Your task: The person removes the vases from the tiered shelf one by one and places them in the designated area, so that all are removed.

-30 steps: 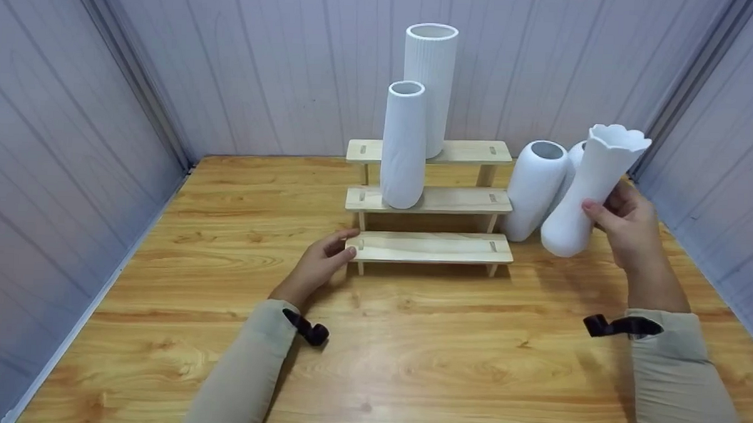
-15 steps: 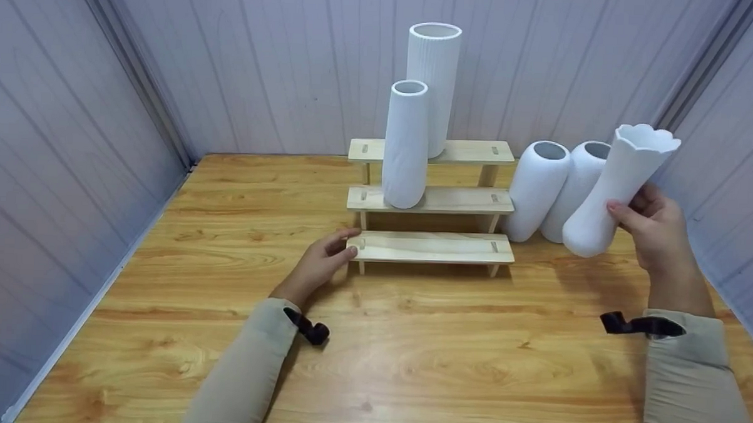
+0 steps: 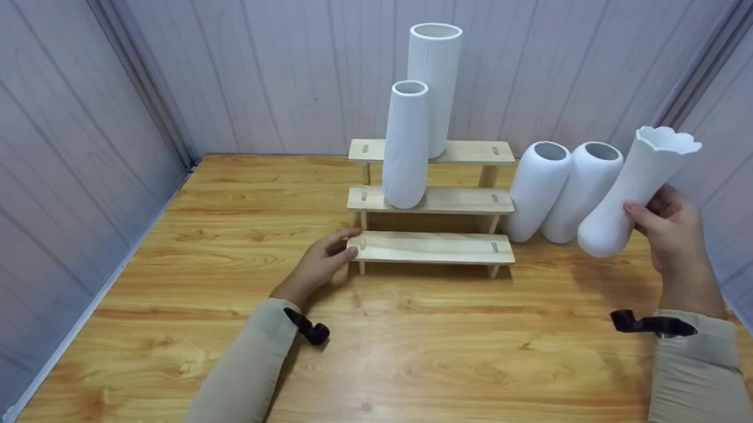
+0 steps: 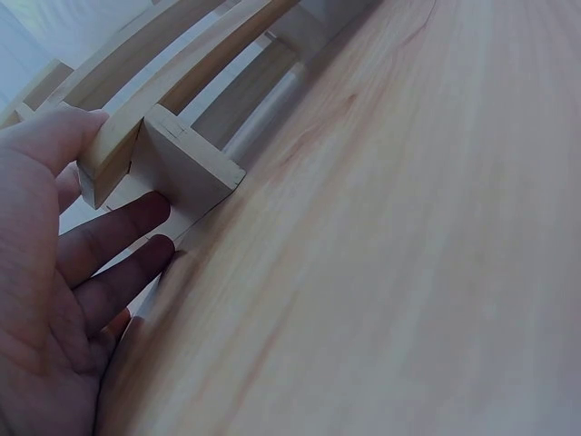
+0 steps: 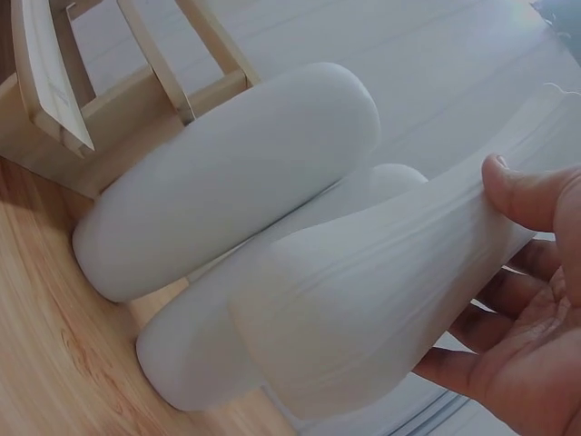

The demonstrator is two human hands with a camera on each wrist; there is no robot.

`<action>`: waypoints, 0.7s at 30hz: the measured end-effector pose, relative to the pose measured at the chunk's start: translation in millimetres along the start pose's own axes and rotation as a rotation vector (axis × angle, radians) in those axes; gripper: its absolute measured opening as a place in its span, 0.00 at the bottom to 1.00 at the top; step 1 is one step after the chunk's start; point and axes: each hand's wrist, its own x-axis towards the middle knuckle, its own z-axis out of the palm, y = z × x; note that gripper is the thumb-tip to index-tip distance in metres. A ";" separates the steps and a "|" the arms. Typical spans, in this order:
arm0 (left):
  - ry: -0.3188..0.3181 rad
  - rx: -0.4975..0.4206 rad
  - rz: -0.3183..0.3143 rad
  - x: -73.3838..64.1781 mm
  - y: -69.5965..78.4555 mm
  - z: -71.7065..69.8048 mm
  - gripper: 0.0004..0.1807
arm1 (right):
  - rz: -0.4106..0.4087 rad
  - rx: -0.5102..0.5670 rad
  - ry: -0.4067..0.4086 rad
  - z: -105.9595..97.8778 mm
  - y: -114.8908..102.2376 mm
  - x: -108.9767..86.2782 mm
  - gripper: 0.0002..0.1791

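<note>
My right hand [image 3: 676, 231] grips the waist of a white vase [image 3: 631, 195] with a scalloped rim. In the right wrist view, the thumb lies on the near side of this scalloped vase [image 5: 363, 300] and the fingers are behind it. The vase is tilted, and its base appears to be off the table. At the lower left corner of a three-step wooden display stand [image 3: 435, 248], my left hand [image 3: 318, 259] holds the end of the bottom shelf. The left wrist view has the thumb on the shelf board [image 4: 123, 154] and fingers against the leg below.
Two rounded white vases [image 3: 540, 186] [image 3: 584, 190] stand side by side right of the stand. On the middle step is a slim white vase [image 3: 405, 150]; a taller ribbed vase [image 3: 440, 82] stands on the top step. Panel walls [image 3: 262, 76] enclose the wooden table [image 3: 409, 350].
My right hand has carried the scalloped vase to the right, uncovering the second rounded vase behind it. My left hand stays on the stand.
</note>
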 end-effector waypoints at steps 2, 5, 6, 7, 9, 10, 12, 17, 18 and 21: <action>-0.002 -0.005 0.004 -0.2 0.1 -0.1 0.24 | 0.023 -0.039 0.016 -2.3 0.5 0.6 0.38; -0.004 -0.011 0.012 -0.7 0.2 -0.3 0.24 | 0.056 -0.080 0.031 -5.5 1.3 1.5 0.41; -0.005 -0.013 0.014 -0.9 0.4 -0.3 0.24 | 0.065 -0.087 0.037 -6.7 1.8 1.9 0.41; -0.005 -0.014 0.015 -1.1 0.5 -0.2 0.24 | 0.076 -0.096 0.043 -7.8 2.2 2.4 0.42; -0.007 -0.013 0.014 -1.2 0.6 -0.1 0.23 | 0.101 -0.113 0.064 -10.0 3.0 3.7 0.43; -0.007 -0.011 0.013 -1.2 0.6 0.0 0.23 | 0.114 -0.132 0.078 -11.0 3.5 4.4 0.43; -0.007 -0.007 0.009 -0.9 0.5 0.1 0.23 | 0.137 -0.154 0.102 -13.4 4.5 5.7 0.44; -0.001 0.013 -0.004 -0.3 -0.2 0.3 0.23 | 0.123 -0.108 0.118 -19.5 9.0 6.5 0.42; 0.001 0.017 -0.007 -0.1 -0.3 0.3 0.23 | 0.118 -0.101 0.116 -20.7 10.0 6.5 0.41; 0.002 0.022 -0.012 0.4 -0.4 0.4 0.23 | 0.122 -0.101 0.114 -23.0 13.0 7.4 0.41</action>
